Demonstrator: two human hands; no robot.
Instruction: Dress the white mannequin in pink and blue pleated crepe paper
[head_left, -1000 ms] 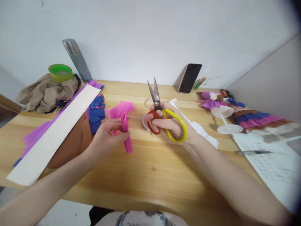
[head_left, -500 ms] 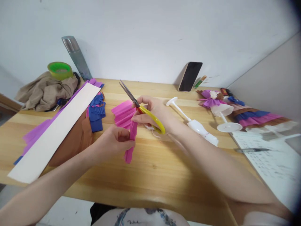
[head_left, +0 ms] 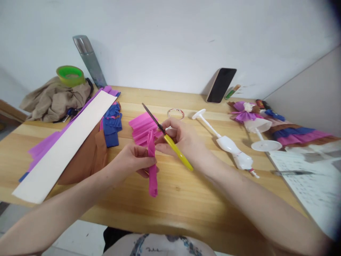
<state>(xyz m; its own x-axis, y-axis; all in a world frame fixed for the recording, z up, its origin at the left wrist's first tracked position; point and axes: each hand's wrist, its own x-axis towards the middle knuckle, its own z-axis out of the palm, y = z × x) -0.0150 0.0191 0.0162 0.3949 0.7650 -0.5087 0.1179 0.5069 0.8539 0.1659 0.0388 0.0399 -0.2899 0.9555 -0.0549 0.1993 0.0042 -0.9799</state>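
My left hand (head_left: 137, 159) pinches a narrow folded bundle of pink crepe paper (head_left: 152, 179), which hangs upright over the middle of the table. Just right of the bundle's upper part, my right hand (head_left: 179, 137) holds the yellow-handled scissors (head_left: 174, 149), blades pointing up and left. A pleated pink paper piece (head_left: 141, 128) lies on the table behind the bundle. Beyond my right hand rests a red and white ring (head_left: 176, 113). To the right lies a white doll form (head_left: 229, 145) on a stand.
A long white board (head_left: 64, 149) lies over purple and brown paper at left, beside blue strips (head_left: 111, 133). Cloth, green tape (head_left: 70, 75) and a bottle (head_left: 92, 64) stand behind. At right are a phone (head_left: 221, 85), a layered paper dress (head_left: 301, 135) and a written sheet (head_left: 295, 185).
The pink bundle is lower and more upright in my left hand. My right hand has drawn slightly right and down, turning the scissors edge-on. The ring now shows fully. The view has shifted slightly.
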